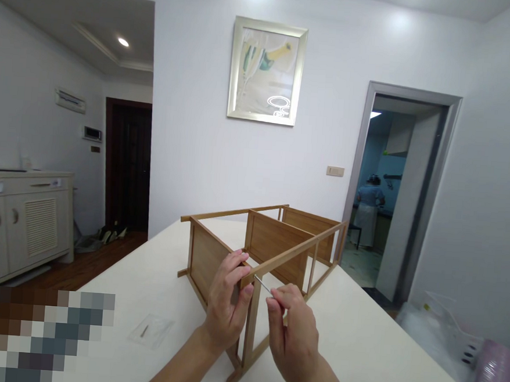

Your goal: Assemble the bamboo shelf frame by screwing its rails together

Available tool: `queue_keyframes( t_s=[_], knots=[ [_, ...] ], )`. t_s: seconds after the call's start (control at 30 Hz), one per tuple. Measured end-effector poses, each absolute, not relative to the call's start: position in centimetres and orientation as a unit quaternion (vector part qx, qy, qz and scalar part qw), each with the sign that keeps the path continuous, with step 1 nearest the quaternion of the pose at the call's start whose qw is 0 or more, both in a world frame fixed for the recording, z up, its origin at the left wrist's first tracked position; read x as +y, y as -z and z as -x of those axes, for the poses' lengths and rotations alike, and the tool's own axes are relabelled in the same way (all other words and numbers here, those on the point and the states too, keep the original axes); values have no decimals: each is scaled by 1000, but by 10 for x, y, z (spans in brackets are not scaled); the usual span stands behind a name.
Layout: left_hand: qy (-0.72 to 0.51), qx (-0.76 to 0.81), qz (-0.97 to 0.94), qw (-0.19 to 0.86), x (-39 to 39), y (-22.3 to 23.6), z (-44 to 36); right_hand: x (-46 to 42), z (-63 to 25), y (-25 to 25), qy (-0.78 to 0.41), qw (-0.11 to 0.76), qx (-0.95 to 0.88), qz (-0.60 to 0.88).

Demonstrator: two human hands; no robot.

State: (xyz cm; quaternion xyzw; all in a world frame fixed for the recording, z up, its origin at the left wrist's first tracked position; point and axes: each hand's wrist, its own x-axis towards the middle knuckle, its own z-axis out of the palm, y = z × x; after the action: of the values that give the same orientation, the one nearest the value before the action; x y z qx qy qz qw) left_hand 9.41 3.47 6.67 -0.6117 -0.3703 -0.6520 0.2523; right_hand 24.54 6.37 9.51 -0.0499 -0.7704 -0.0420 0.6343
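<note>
A wooden shelf rack (pixel 277 251) lies on its side on the white table, its panels standing on edge between slim rails. My left hand (pixel 225 299) wraps round the near top corner of the rack, thumb on one side and fingers over the other. In my right hand (pixel 291 333) is a thin silver rod (pixel 263 284) that looks like a hex key, pinched between thumb and fingers. The rod's tip meets the rail at that same corner. Any fastener under the tip is too small to make out.
On the white table (pixel 349 337), left of the rack, lies a small clear plastic bag (pixel 151 330) with a thin dark piece in it. Plastic-wrapped bundles (pixel 493 370) sit beyond the table's right edge. A person (pixel 370 205) stands in the room through the doorway.
</note>
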Motion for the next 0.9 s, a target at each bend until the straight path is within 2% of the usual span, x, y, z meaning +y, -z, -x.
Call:
queue_keyframes(
  t_s=[0.13,0.3,0.5,0.77,0.9],
  knots=[
    [650,-366,617,251,35,-66,-93,68,-241,-87,-30,651,-758,20],
    [649,-365,620,246,35,-66,-93,69,-241,-85,-58,660,-749,-1],
    [646,-364,624,247,35,-66,-92,77,-241,-86,-20,658,-752,-40],
    [639,-368,628,248,33,-67,-91,74,-256,-87,33,664,-747,-17],
    [639,-369,626,253,32,-69,-93,70,-261,-99,6,675,-738,1]
  ],
)
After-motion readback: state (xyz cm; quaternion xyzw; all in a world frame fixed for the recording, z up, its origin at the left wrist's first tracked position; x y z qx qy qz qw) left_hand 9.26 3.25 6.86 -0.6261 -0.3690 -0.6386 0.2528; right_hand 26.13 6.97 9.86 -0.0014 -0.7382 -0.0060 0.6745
